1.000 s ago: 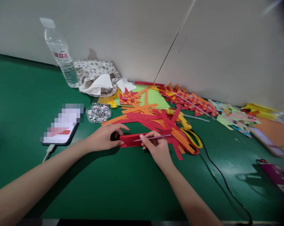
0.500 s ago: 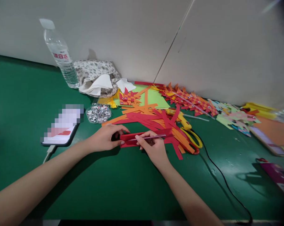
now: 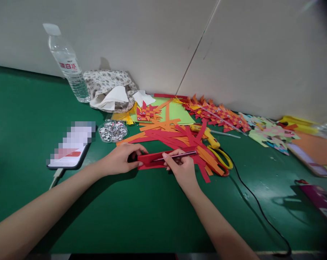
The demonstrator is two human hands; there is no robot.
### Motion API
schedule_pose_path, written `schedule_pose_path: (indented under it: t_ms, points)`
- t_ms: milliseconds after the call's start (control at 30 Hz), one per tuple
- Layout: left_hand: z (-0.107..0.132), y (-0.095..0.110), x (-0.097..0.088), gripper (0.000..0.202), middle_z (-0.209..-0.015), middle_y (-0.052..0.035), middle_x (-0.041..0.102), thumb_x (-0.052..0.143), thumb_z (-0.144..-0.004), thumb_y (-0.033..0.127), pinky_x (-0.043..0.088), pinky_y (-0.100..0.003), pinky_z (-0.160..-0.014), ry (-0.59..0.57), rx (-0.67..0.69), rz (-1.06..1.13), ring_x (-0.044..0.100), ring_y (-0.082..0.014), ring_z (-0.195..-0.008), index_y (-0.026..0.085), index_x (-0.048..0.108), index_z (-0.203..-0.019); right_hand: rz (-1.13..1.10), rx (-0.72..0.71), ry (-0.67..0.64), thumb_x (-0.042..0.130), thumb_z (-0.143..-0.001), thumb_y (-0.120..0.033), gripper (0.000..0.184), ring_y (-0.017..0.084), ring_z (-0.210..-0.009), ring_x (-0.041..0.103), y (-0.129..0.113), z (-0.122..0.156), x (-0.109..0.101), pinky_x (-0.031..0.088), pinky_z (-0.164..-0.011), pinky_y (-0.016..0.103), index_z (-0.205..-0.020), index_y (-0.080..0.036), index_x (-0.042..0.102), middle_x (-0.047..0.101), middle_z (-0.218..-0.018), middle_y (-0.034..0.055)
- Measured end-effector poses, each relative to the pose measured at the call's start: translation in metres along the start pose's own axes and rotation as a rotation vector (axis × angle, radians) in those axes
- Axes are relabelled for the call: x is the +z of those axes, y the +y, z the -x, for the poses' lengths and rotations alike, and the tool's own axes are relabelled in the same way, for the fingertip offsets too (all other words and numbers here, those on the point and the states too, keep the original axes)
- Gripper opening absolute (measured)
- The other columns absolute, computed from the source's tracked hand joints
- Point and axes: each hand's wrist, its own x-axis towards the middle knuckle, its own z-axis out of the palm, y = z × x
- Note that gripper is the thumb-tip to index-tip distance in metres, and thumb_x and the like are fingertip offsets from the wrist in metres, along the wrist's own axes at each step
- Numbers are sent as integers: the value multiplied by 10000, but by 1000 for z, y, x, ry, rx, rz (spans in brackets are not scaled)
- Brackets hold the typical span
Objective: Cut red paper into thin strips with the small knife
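Observation:
My left hand [image 3: 122, 157] pinches the left end of a folded red paper strip [image 3: 145, 159] between thumb and fingers. In my right hand [image 3: 181, 169] is a slim, dark reddish pen [image 3: 189, 154], held in a writing grip. Its tip points left, over the inside of the red paper; whether it touches the paper I cannot tell. Just behind both hands lies a loose heap of red and orange paper strips [image 3: 166, 135]. A small woven paper fish [image 3: 145, 114] with googly eyes rests beyond the heap.
A phone [image 3: 76, 144] on a cable and a dish of googly eyes [image 3: 113, 131] lie left. Behind are a water bottle [image 3: 71, 72] and a tissue pouch [image 3: 109, 77]. Rightward are a yellow glue gun [image 3: 212, 140], scissors [image 3: 228, 161], more woven fish [image 3: 220, 115] and a black cord [image 3: 250, 193].
My right hand has slid slightly to the right along the red paper, taking the pen with it. The left hand keeps its hold in about the same spot.

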Motion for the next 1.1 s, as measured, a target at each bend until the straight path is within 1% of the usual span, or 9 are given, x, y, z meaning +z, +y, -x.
schedule_pose_path:
  t_ms: [100,167,267,400,467,533,633,767,1100]
  points:
    - [0,0,0,228,-775,-7,661,591,-824,250,429,-231,-607,-9,-1,-17,593,-128,-665,198,610,-1046,-8,-14,79,734,-749,-415,295,117,-465,549,-1,0,-3,440,-471,226,-665,-197,554,592,-514,-25]
    - [0,0,0,208,-795,-11,665,599,-825,259,427,-233,-613,-8,-3,-35,590,-128,-671,199,620,-1024,-38,-2,92,744,-736,-417,301,115,-455,548,-3,1,-1,445,-468,227,-659,-198,553,592,-509,-26]
    - [0,0,0,196,-821,-12,675,601,-829,272,427,-240,-628,-6,-3,-58,592,-129,-677,203,621,-1012,-70,10,32,750,-720,-437,308,124,-447,569,-6,3,6,475,-466,242,-653,-197,569,631,-529,-6]
    - [0,1,-1,192,-842,-15,686,591,-837,285,433,-251,-661,-6,6,-86,610,-145,-734,204,620,-1010,-33,-9,-52,733,-743,-440,293,133,-466,595,-5,5,14,501,-477,253,-672,-194,591,672,-574,17]
    - [1,-1,-4,155,-813,-11,681,596,-831,290,425,-256,-662,6,42,-129,604,-148,-730,203,639,-951,-12,-14,-57,730,-750,-435,287,134,-470,600,-4,6,15,505,-481,253,-678,-195,590,674,-581,17]
    - [2,-3,-7,112,-738,-3,663,603,-823,295,413,-264,-663,24,90,-186,587,-141,-685,196,652,-841,-6,-10,-58,731,-750,-429,284,137,-476,607,-4,6,14,508,-485,254,-678,-199,582,675,-583,16]
    - [4,-6,-13,140,-655,7,632,595,-827,292,402,-264,-649,42,141,-215,566,-122,-621,189,654,-752,-14,-1,-62,735,-747,-426,287,137,-482,612,-4,6,13,508,-487,249,-673,-202,572,676,-583,15]
    - [5,-8,-14,96,-661,19,635,612,-802,267,394,-264,-655,47,188,-213,578,-113,-624,199,672,-771,-11,-2,-64,731,-752,-430,289,137,-485,608,-4,6,14,506,-487,248,-676,-201,571,672,-584,17]
    - [5,-6,-12,97,-642,25,637,616,-792,252,387,-251,-634,53,199,-194,576,-104,-600,190,686,-766,-16,-12,-63,743,-740,-411,279,116,-464,584,-6,6,14,500,-472,230,-671,-190,589,675,-580,15]
